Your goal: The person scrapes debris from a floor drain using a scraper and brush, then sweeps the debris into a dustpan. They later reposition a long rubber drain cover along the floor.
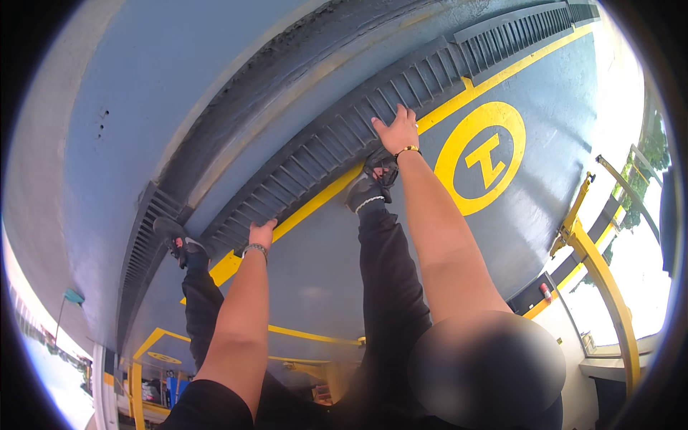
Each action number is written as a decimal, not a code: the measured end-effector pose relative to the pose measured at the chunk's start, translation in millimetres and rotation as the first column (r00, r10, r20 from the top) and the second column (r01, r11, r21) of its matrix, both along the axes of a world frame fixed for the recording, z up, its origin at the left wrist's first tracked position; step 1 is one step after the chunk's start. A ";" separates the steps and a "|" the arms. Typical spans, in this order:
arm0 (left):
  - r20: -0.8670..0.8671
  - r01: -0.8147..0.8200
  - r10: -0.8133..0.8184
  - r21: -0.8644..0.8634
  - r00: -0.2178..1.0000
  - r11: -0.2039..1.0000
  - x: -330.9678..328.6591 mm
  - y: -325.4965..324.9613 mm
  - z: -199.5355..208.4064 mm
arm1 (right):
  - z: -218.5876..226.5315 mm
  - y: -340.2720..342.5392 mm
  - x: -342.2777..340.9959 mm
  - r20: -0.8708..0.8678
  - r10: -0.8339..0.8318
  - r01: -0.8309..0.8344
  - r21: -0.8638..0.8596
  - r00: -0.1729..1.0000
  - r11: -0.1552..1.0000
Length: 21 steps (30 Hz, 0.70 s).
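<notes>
A long dark slatted drain grate (308, 168) runs diagonally across the grey floor in front of me. At its near edge, toward the left end, my left hand (263, 233) is closed with its fingers curled; the grate hides some of the fingertips. Farther right, my right hand (398, 130) reaches over the same edge with thumb and fingers spread, a dark beaded bracelet on the wrist. Just below that hand is my right shoe (373, 179), close to the grate. My left shoe (170, 235) stands near the grate's left end.
More slatted grating continues at the upper right (516, 32) and at the left (143, 233). A dark channel (215, 147) runs beyond the grate. A yellow stripe (322, 193) and yellow ring (517, 136) mark the floor. At right stands a yellow metal post (609, 287).
</notes>
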<state>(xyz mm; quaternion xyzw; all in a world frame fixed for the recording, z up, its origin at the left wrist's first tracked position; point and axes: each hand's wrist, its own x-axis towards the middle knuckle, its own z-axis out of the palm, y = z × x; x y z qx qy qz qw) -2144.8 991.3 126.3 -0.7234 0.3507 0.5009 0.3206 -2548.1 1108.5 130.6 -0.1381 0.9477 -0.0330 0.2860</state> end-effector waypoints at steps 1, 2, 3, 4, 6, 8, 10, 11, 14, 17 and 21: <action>-0.025 -0.065 0.064 -0.077 0.998 0.995 -16.1 -1.4 -5.9 | -14.7 -3.1 -4.1 0.012 0.002 -0.002 -0.004 1.000 1.000; -0.045 -0.134 0.128 -0.162 0.991 0.978 -19.5 -1.1 -11.7 | -22.2 -14.9 1.7 0.056 -0.017 0.017 0.001 0.998 1.000; -0.057 -0.188 0.180 -0.187 0.982 0.964 -16.7 -2.7 -21.7 | -25.0 -31.1 6.0 0.093 -0.031 0.031 0.004 0.995 1.000; -0.081 -0.239 0.227 -0.207 0.971 0.949 -11.2 -1.2 -33.3 | -32.5 -35.5 10.2 0.119 -0.050 0.049 0.011 0.992 0.999; -0.096 -0.172 0.157 -0.183 0.983 0.968 11.2 -3.5 -50.0 | -43.5 -35.2 30.6 0.009 -0.113 0.113 0.026 0.994 0.993; -0.088 -0.189 0.172 -0.254 0.981 0.949 27.5 -1.5 -67.7 | -54.0 -32.4 48.9 -0.094 -0.122 0.123 0.010 0.988 0.992; -0.051 -0.267 0.270 -0.411 0.961 0.872 34.1 2.3 -72.1 | -62.7 -25.2 69.2 -0.175 -0.086 0.083 -0.023 0.981 0.996; -0.060 -0.356 0.360 -0.366 0.931 0.860 32.2 2.6 -73.7 | -64.8 -20.5 70.1 -0.203 -0.051 0.046 -0.032 0.978 0.998; -0.109 -0.542 0.532 -0.231 0.840 0.808 22.6 -6.5 -69.7 | -68.7 -21.8 53.6 -0.171 0.004 -0.005 -0.005 0.985 1.000; -0.190 -0.597 0.578 -0.066 0.794 0.799 19.8 -16.2 -68.7 | -81.8 -10.8 11.7 0.041 0.027 -0.026 -0.019 0.999 0.999; -0.205 -0.581 0.558 -0.067 0.804 0.811 12.9 -23.0 -51.2 | -84.3 6.0 -3.2 0.037 0.108 -0.103 -0.119 0.993 0.988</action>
